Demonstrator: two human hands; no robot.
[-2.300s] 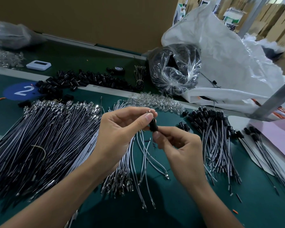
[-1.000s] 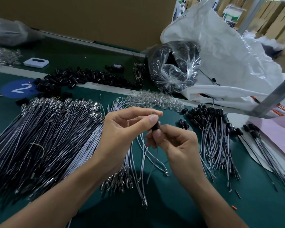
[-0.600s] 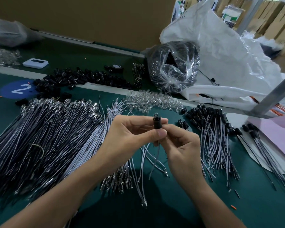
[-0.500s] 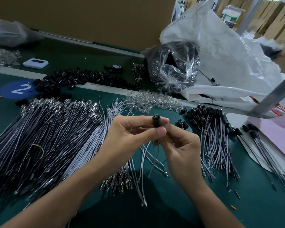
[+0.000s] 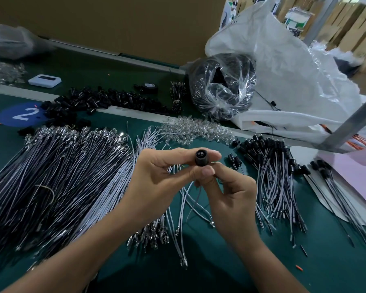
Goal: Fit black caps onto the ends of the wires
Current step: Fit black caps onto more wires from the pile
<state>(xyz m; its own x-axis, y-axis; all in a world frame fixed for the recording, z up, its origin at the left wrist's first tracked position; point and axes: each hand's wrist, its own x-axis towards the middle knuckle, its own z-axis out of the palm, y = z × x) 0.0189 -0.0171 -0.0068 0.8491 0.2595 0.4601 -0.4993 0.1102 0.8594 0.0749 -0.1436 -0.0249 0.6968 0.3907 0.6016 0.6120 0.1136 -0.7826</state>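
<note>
We tip the black cap point(image 5: 201, 158) so its open mouth faces us; 0.5 s ago it stood upright. Our left hand point(image 5: 163, 182) pinches it between thumb and forefinger, held up over the bench, while our right hand point(image 5: 235, 197) curls round the wire point(image 5: 193, 199) just beneath. We judge this a seating check.

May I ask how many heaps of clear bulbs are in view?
2: left heap at the far-left edge, middle heap near the clear bag; others may be hidden.
</note>
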